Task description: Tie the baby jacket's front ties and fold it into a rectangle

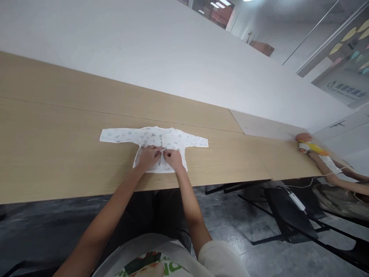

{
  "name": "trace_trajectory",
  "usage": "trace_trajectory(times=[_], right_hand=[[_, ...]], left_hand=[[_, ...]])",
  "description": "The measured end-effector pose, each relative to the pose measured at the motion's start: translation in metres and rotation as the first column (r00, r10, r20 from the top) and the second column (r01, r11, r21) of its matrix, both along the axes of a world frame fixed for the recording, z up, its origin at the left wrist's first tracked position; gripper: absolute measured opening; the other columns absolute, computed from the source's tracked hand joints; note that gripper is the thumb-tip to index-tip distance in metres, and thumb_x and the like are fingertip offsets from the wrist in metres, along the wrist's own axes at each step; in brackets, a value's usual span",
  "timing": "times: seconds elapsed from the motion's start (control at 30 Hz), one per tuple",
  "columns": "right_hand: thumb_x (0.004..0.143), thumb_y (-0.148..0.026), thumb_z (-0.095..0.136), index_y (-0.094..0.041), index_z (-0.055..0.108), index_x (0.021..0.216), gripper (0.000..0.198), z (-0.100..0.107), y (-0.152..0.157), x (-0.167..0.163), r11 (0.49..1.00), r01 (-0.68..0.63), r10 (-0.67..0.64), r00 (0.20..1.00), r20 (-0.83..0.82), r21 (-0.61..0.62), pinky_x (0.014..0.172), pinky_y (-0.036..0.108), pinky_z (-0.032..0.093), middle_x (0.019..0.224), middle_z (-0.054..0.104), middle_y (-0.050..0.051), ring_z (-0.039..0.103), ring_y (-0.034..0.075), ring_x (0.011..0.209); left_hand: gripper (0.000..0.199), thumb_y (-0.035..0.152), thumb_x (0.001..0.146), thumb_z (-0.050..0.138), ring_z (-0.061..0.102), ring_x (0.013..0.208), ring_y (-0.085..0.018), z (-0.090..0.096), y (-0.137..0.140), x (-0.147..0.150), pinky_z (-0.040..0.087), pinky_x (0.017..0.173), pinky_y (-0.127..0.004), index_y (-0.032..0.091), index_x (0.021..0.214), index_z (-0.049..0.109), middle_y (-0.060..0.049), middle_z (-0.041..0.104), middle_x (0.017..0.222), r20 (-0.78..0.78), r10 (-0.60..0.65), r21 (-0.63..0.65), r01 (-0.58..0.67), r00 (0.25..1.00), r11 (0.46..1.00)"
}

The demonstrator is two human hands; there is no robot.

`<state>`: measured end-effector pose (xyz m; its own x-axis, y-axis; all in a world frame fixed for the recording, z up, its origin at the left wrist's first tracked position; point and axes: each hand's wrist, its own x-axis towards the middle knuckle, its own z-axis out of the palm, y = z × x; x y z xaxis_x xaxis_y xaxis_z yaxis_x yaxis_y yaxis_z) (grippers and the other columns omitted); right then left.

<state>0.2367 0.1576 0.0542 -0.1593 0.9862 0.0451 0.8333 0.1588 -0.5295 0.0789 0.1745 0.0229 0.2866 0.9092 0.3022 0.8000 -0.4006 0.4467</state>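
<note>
A small white baby shirt (153, 135) with a faint print lies face up on the table, sleeves spread out to both sides and neckline toward the wall. My left hand (150, 157) rests on the left half of its front, fingers bent and pinching the cloth near the middle opening. Close beside it, my right hand (173, 157) is closed with thumb and fingertips on the opening's right edge. The fingertips almost meet. Whether a snap or a tie sits between them is too small to tell.
The long wooden table (72, 161) runs along a white wall (129, 46). At the far right another person's arms (331, 173) reach to a doll (313, 146) in yellow and white. Black folding chairs (288, 215) stand there, a white power strip (296, 201) on one.
</note>
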Motion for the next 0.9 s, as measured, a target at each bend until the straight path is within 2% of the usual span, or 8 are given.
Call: trace_trajectory(times=[0.1,0.2,0.33,0.47,0.57,0.67,0.8,0.9], right_hand=[[0.094,-0.024,0.057,-0.022,0.076,0.107,0.023,-0.001,-0.009,-0.001,1.0,0.025,-0.025,0.999,0.032,-0.001,0.069,0.023,0.043,0.08,0.074,0.001,0.064,0.016,0.075],[0.092,-0.028,0.062,-0.021,0.068,0.124,0.033,-0.008,-0.03,-0.002,0.994,0.045,-0.05,0.998,0.042,0.102,0.079,0.027,0.048,0.095,0.075,0.006,0.067,0.02,0.091],[0.091,-0.028,0.066,-0.019,0.072,0.111,0.023,-0.022,-0.066,0.001,0.969,-0.048,0.034,0.997,0.065,0.241,0.095,0.036,0.048,0.107,0.073,0.01,0.064,0.024,0.104],[0.093,-0.025,0.064,-0.019,0.073,0.108,0.019,-0.027,-0.088,0.006,0.953,-0.126,0.105,0.99,0.089,0.274,0.101,0.039,0.046,0.119,0.071,0.01,0.061,0.025,0.115],[0.095,-0.023,0.061,-0.017,0.072,0.113,0.022,-0.027,-0.093,0.008,0.946,-0.147,0.123,0.988,0.098,0.289,0.103,0.039,0.046,0.122,0.07,0.011,0.059,0.024,0.12],[0.095,-0.022,0.059,-0.016,0.072,0.115,0.024,-0.028,-0.094,0.008,0.942,-0.147,0.121,0.987,0.103,0.302,0.104,0.04,0.047,0.124,0.07,0.011,0.06,0.025,0.121],[0.096,-0.02,0.058,-0.017,0.071,0.118,0.027,-0.033,-0.097,0.007,0.941,-0.14,0.115,0.988,0.099,0.309,0.106,0.042,0.047,0.127,0.07,0.01,0.06,0.026,0.124],[0.096,-0.021,0.056,-0.017,0.071,0.12,0.029,-0.035,-0.1,0.005,0.941,-0.14,0.117,0.989,0.093,0.308,0.107,0.044,0.047,0.129,0.069,0.011,0.06,0.027,0.125]], left_hand=[[0.046,0.025,0.09,0.043,0.062,0.104,-0.027,0.001,-0.003,0.001,0.044,0.099,-0.043,0.024,0.13,0.066,-0.01,0.069,0.105,-0.058,0.01,0.015,-0.009,0.998,1.0],[0.049,0.023,0.09,0.042,0.061,0.104,-0.028,0.002,-0.006,0.003,0.043,0.099,-0.045,0.024,0.134,0.062,-0.01,0.068,0.105,-0.096,0.015,0.019,-0.013,0.995,1.0],[0.048,0.022,0.092,0.038,0.061,0.103,-0.028,-0.001,-0.006,0.004,0.042,0.1,-0.046,0.023,0.131,0.066,-0.011,0.067,0.104,-0.126,0.016,0.026,-0.013,0.992,1.0],[0.047,0.025,0.095,0.033,0.06,0.106,-0.028,-0.001,-0.003,0.007,0.043,0.099,-0.045,0.022,0.127,0.068,-0.013,0.066,0.11,-0.128,0.035,0.061,-0.027,0.991,0.998],[0.046,0.029,0.098,0.031,0.056,0.12,-0.029,0.004,0.005,0.011,0.041,0.102,-0.046,0.022,0.128,0.066,-0.012,0.063,0.131,-0.148,0.012,0.092,0.002,0.989,0.996],[0.046,0.032,0.099,0.032,0.049,0.134,-0.029,0.009,0.016,0.014,0.037,0.108,-0.045,0.02,0.133,0.061,-0.011,0.052,0.149,-0.182,-0.058,0.067,0.071,0.982,0.995],[0.048,0.033,0.099,0.033,0.043,0.142,-0.025,0.009,0.028,0.015,0.033,0.113,-0.044,0.019,0.139,0.055,-0.012,0.049,0.152,-0.218,-0.093,-0.02,0.091,0.971,0.996],[0.048,0.032,0.098,0.033,0.041,0.143,-0.024,0.007,0.037,0.015,0.031,0.115,-0.045,0.022,0.14,0.053,-0.011,0.048,0.153,-0.224,-0.098,-0.026,0.094,0.97,0.995]])
